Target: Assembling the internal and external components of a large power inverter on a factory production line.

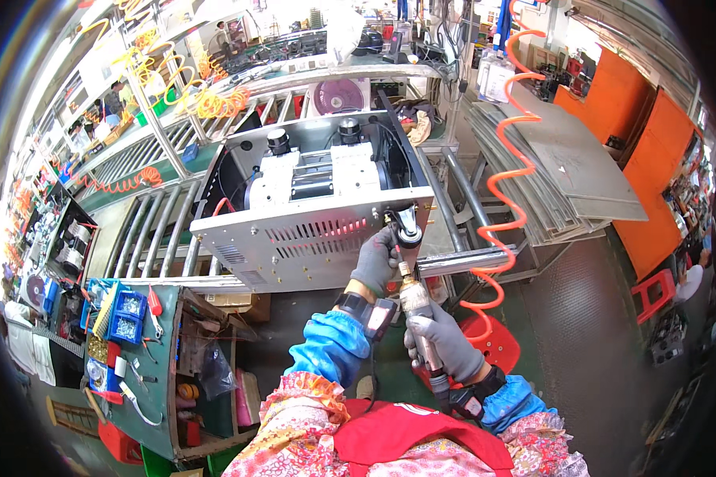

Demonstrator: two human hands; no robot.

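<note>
In front of me a metal cabinet with a silver front panel (294, 266) lies on the roller line, and two white motor units (358, 171) with black caps sit inside it. My right hand (445, 342), in a grey glove, is wrapped round a pneumatic screwdriver (415, 298), its nose pointing up at the panel's right end. My left hand (376, 261), gloved too, has its fingers pinched beside a round black-and-silver fitting (408, 228) on that panel, close to the driver's tip. What those fingers hold is too small to make out.
A green-topped bench (147, 401) at left carries blue screw bins (127, 314) and hand tools. An orange coiled hose (505, 171) hangs right of the cabinet. Stacked metal sheets (565, 171) stand beyond it, and a red stool (493, 342) is low by my right hand.
</note>
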